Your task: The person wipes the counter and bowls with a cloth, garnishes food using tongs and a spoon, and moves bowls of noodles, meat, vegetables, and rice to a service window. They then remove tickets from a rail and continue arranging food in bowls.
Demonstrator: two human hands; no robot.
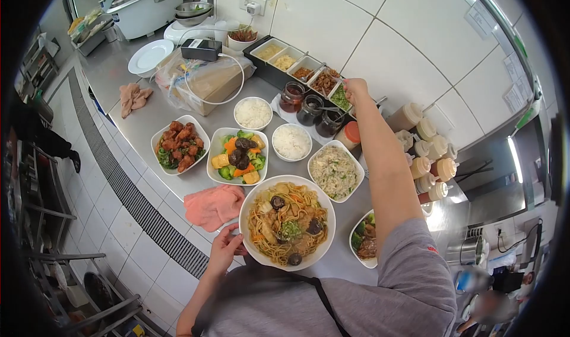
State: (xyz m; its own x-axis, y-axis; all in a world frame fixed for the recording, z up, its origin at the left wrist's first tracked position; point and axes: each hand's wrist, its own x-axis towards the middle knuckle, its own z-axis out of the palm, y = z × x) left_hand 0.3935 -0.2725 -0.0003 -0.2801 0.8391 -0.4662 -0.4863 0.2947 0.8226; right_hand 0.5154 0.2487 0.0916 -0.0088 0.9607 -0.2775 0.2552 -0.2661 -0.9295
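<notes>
A large white bowl of noodles (287,220) with mushrooms and a heap of chopped green garnish stands at the counter's near edge. At its left rim is my left hand (226,248), fingers apart, touching the bowl's side. My right arm stretches up to the black tray of condiments, where my right hand (356,91) has its fingers closed at the container of chopped greens (340,98). What is between those fingers is too small to make out. Dark jars (310,110) with spoons stand just below the tray.
Around the noodles are bowls of fried rice (336,172), vegetables with tofu (237,157), glazed meat (180,145), plain rice (291,141) and broccoli with meat. A pink cloth (215,208) lies left; sauce bottles (421,168) stand right. Another person is at the lower right.
</notes>
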